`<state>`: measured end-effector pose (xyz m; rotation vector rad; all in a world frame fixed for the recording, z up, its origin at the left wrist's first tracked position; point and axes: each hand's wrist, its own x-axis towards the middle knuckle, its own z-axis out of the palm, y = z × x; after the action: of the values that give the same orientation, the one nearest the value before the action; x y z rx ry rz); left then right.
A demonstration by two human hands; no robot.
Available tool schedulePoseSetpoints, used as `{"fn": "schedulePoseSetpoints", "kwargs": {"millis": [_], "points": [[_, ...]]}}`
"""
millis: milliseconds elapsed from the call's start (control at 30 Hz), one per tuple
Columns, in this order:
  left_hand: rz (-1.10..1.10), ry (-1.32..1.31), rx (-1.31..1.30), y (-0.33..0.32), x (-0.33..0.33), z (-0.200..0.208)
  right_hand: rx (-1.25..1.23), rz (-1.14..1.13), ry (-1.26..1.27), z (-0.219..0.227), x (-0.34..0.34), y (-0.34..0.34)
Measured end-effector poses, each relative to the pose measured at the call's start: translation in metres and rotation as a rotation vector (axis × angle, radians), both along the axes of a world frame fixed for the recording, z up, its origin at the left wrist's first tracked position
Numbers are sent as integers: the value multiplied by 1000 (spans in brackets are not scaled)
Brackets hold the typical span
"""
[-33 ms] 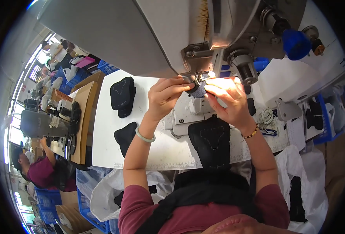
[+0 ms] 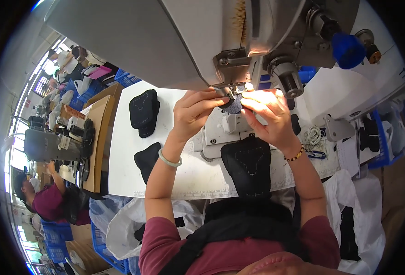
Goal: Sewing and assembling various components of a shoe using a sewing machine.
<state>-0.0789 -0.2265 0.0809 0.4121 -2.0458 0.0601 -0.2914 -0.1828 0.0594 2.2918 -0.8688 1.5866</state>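
Observation:
Under the lit needle area of a sewing machine [image 2: 230, 59], a small dark blue-grey fabric piece [image 2: 233, 108] is held from both sides. My left hand [image 2: 194, 112] pinches its left edge, thumb and fingers together. On the opposite edge, my right hand [image 2: 269, 114] grips with the thumb below and fingers on top, close to the bright lamp spot. The presser foot partly hides the piece's far edge. Nearer to me, a black padded fabric piece [image 2: 247, 167] with pale stitched outlines lies over the table's front edge.
Black fabric pieces [image 2: 144, 112] lie on the white table [image 2: 120, 172] at left. Beyond my right wrist are coiled pale cord [image 2: 312, 136] and a blue-handled tool [image 2: 318, 155]. White bags [image 2: 122, 229] hang below the front edge. A co-worker [image 2: 51, 199] sits at far left.

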Motion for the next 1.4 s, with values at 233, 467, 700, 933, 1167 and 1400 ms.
{"fn": "schedulePoseSetpoints", "kwargs": {"millis": [233, 467, 700, 933, 1167, 1400], "points": [[70, -60, 16, 9, -2, 8, -65, -35, 6, -2, -1, 1], [77, -132, 25, 24, -3, 19, -73, -151, 68, -4, 8, 11], [142, -165, 33, 31, -7, 20, -71, -102, 32, -1, 6, 10], [181, -155, 50, 38, -12, 20, -45, -114, 8, 3, 5, 10], [274, -248, -18, 48, -19, 26, -63, -142, 7, 3, 3, 8], [392, -315, -74, 59, -28, 24, -8, -129, -2, 6, 3, 12]]}}
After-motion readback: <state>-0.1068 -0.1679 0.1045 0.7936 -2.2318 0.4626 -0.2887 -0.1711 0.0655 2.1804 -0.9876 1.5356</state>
